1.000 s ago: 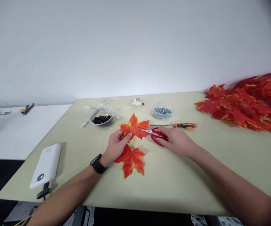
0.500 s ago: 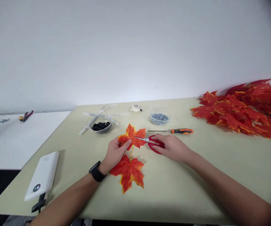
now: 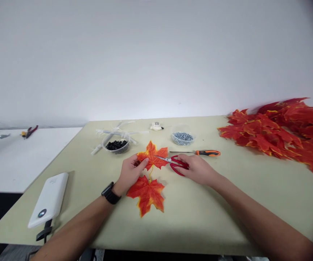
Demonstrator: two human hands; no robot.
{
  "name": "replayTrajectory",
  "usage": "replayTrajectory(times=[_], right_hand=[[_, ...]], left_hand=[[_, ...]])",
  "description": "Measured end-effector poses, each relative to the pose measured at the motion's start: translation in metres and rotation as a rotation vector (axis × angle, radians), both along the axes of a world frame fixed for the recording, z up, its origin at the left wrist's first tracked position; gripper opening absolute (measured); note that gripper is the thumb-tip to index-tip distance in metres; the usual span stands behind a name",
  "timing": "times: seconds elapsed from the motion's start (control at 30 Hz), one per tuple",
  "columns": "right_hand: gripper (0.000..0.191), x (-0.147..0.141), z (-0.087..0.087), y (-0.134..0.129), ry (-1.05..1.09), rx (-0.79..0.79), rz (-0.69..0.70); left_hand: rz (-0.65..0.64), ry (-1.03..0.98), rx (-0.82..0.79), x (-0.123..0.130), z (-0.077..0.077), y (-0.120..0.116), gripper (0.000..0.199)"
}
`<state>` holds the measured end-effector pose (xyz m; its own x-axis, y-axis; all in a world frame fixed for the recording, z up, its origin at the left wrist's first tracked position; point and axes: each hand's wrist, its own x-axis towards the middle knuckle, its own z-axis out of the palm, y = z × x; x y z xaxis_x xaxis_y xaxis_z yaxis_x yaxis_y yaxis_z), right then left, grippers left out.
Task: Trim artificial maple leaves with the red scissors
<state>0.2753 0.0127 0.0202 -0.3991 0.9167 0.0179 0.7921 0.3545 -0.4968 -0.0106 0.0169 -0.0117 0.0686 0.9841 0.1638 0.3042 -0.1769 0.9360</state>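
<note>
My left hand (image 3: 132, 170) pinches the left side of an orange-red artificial maple leaf (image 3: 154, 156), thumb on top. A yellow stem runs from it down to a second maple leaf (image 3: 147, 195), which lies nearer me on the table. In my right hand (image 3: 197, 167) are red-handled scissors (image 3: 178, 165), fingers around the handles. Their pointed blades reach left over the middle of the upper leaf, tips on or just above its surface; I cannot tell whether they pierce it.
An orange-black screwdriver (image 3: 208, 153) lies beyond my right hand. Behind are a tub of silvery pieces (image 3: 182, 137), a tub of black pieces (image 3: 116, 145) by clear strips (image 3: 118, 127), and a small white device (image 3: 156, 126). Leaves pile up (image 3: 276, 130) at right; a power bank (image 3: 49, 199) is at left.
The view has shifted slightly. Both hands keep their holds, and the scissor tips stay over the middle of the upper leaf.
</note>
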Motion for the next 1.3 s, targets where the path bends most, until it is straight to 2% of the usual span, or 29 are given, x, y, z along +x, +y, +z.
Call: replayTrajectory(times=[0.2,0.4,0.7,1.0,1.3], right_hand=[[0.033,0.0006,-0.0008,0.0006,0.011,0.008,0.008],[0.032,-0.0008,-0.0014,0.0003,0.01,0.003,0.002],[0.031,-0.0043,-0.0016,-0.0023,0.023,-0.001,0.006],[0.029,-0.0053,0.0006,-0.0038,0.039,0.01,0.006],[0.03,-0.0044,-0.0054,-0.0027,0.027,0.012,-0.001]], left_hand=[[0.033,0.038,0.044,0.0004,0.0076,0.0,0.04],[0.046,0.016,0.041,-0.0002,0.0051,0.0017,0.044],[-0.047,0.049,-0.004,0.0011,0.0047,-0.0026,0.033],[-0.014,0.089,0.01,0.0021,0.0074,-0.0031,0.033],[-0.024,0.067,-0.012,0.0022,0.0065,-0.0058,0.033]])
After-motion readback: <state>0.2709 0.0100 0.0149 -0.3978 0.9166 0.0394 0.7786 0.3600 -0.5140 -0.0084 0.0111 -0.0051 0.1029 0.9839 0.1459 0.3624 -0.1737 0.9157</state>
